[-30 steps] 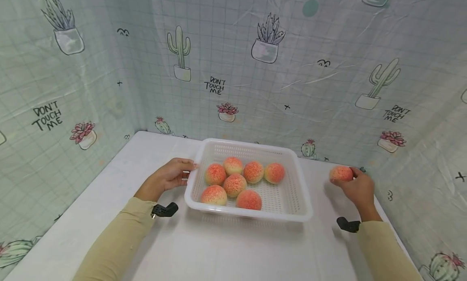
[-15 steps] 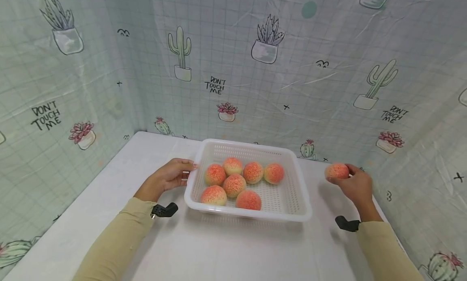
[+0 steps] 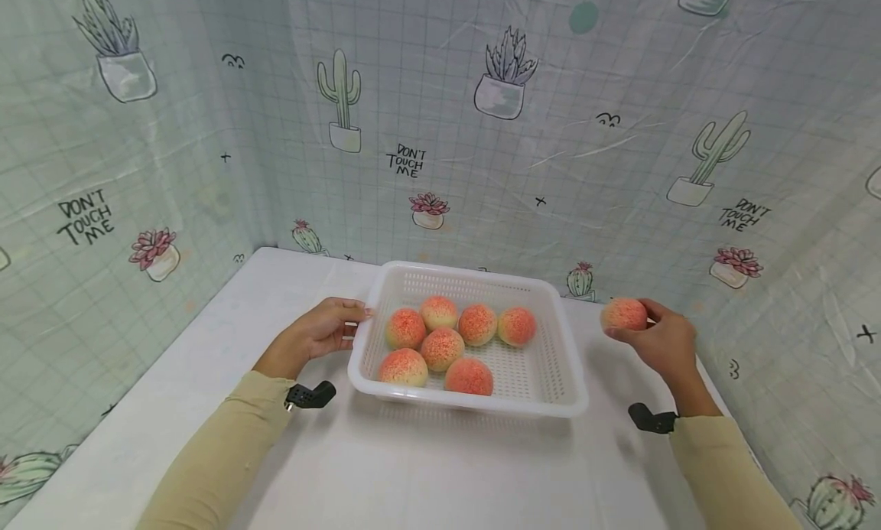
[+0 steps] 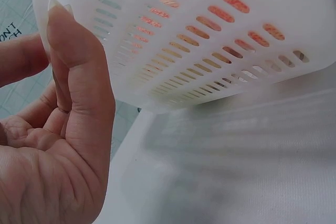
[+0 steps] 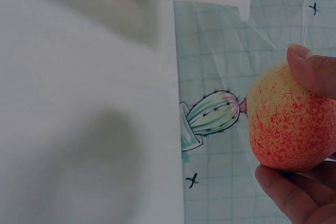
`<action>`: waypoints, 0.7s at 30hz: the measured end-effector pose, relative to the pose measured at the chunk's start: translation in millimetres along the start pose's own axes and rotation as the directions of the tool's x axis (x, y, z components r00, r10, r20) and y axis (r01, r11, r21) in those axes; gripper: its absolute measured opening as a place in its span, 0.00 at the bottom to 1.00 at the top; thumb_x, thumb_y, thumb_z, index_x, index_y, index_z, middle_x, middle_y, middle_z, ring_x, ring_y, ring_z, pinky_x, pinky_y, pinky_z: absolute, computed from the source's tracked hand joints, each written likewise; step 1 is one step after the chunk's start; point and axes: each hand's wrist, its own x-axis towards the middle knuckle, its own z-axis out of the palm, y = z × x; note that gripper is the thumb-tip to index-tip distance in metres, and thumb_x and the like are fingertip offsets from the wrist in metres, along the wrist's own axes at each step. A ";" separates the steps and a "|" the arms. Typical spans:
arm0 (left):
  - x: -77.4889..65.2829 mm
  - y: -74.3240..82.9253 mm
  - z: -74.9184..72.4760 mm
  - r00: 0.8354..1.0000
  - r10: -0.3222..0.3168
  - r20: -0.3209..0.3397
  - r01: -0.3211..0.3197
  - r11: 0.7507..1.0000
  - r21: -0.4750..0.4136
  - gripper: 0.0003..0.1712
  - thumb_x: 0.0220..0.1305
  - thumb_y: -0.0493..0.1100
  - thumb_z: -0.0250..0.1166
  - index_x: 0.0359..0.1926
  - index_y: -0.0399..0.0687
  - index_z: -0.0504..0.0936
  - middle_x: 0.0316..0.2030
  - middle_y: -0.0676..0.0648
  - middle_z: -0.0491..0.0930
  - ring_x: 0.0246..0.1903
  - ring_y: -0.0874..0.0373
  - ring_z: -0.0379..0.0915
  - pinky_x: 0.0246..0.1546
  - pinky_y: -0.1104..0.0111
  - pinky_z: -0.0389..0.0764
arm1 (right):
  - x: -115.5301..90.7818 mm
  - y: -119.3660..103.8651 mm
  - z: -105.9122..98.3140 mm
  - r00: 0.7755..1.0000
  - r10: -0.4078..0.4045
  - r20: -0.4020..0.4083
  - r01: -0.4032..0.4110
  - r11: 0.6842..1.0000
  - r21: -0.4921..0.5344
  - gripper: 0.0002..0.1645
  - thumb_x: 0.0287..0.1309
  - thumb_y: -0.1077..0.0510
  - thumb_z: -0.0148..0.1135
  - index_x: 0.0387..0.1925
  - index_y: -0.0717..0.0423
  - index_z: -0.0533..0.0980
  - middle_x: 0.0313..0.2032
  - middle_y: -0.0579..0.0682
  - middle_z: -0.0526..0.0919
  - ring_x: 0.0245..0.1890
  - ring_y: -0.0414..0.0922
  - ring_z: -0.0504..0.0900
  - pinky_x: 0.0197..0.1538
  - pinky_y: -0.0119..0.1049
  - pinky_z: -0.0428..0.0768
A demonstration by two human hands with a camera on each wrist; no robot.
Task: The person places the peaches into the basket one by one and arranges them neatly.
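Note:
A white plastic basket (image 3: 475, 406) with slotted walls stands on the table and holds several red-and-yellow peaches (image 3: 443, 350), mostly toward its left side. My left hand (image 3: 322, 331) grips the basket's left rim; the left wrist view shows the thumb (image 4: 76, 40) against the outer wall and the other fingers beyond the rim. To the right of the basket, my right hand (image 3: 668, 343) holds one more peach (image 3: 624, 314) above the table. In the right wrist view that peach (image 5: 291, 124) sits between the thumb on one side and the fingers on the other.
The white table (image 3: 440, 469) ends at the back and right against a hanging grey-green cloth (image 3: 440, 132) printed with cacti and lettering. The cloth also hangs along the left. A black wrist camera (image 3: 650, 419) is strapped on the right wrist, another (image 3: 311, 396) on the left.
My right hand has moved left and slightly up with the peach, nearer to the basket. My left hand, the basket and the peaches in it have stayed in place.

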 end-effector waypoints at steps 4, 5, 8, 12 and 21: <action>-0.3 0.1 -0.1 1.000 -0.001 0.001 0.001 1.000 -0.008 0.24 0.75 0.40 0.62 0.65 0.31 0.75 0.47 0.47 0.84 0.42 0.57 0.81 0.44 0.62 0.89 | -0.8 -7.5 1.4 1.000 -0.009 0.004 0.009 1.000 0.008 0.54 0.53 0.52 0.80 0.75 0.67 0.64 0.70 0.73 0.71 0.63 0.70 0.77 0.62 0.62 0.80; -0.3 0.1 -0.1 1.000 -0.001 0.001 0.001 1.000 -0.009 0.24 0.75 0.40 0.62 0.65 0.31 0.75 0.47 0.47 0.84 0.42 0.57 0.81 0.44 0.62 0.89 | -1.3 -9.5 2.0 1.000 -0.011 0.004 0.011 1.000 0.007 0.53 0.53 0.53 0.81 0.75 0.67 0.64 0.70 0.72 0.72 0.63 0.69 0.78 0.62 0.62 0.80; -0.6 0.3 0.0 1.000 0.001 0.005 -0.001 1.000 -0.008 0.25 0.75 0.41 0.62 0.66 0.30 0.74 0.48 0.47 0.84 0.43 0.57 0.81 0.44 0.62 0.89 | -3.0 -15.6 3.0 1.000 -0.015 0.005 0.015 1.000 -0.003 0.53 0.52 0.53 0.81 0.75 0.65 0.65 0.69 0.72 0.73 0.62 0.68 0.79 0.61 0.61 0.81; -0.3 0.9 0.6 1.000 -0.001 0.000 0.001 1.000 -0.005 0.25 0.75 0.41 0.63 0.66 0.31 0.74 0.50 0.46 0.84 0.43 0.57 0.81 0.45 0.62 0.89 | -5.6 -22.3 2.8 0.999 -0.032 0.007 0.032 0.999 -0.010 0.53 0.52 0.52 0.81 0.75 0.64 0.65 0.68 0.71 0.74 0.60 0.67 0.79 0.59 0.61 0.83; -0.7 0.8 0.1 1.000 0.001 0.010 -0.001 1.000 -0.006 0.25 0.75 0.41 0.62 0.66 0.31 0.74 0.49 0.46 0.84 0.43 0.57 0.81 0.44 0.62 0.89 | -10.9 -31.0 1.6 0.996 -0.084 0.014 0.084 0.996 -0.033 0.53 0.51 0.51 0.82 0.74 0.63 0.67 0.66 0.70 0.77 0.57 0.66 0.82 0.56 0.61 0.85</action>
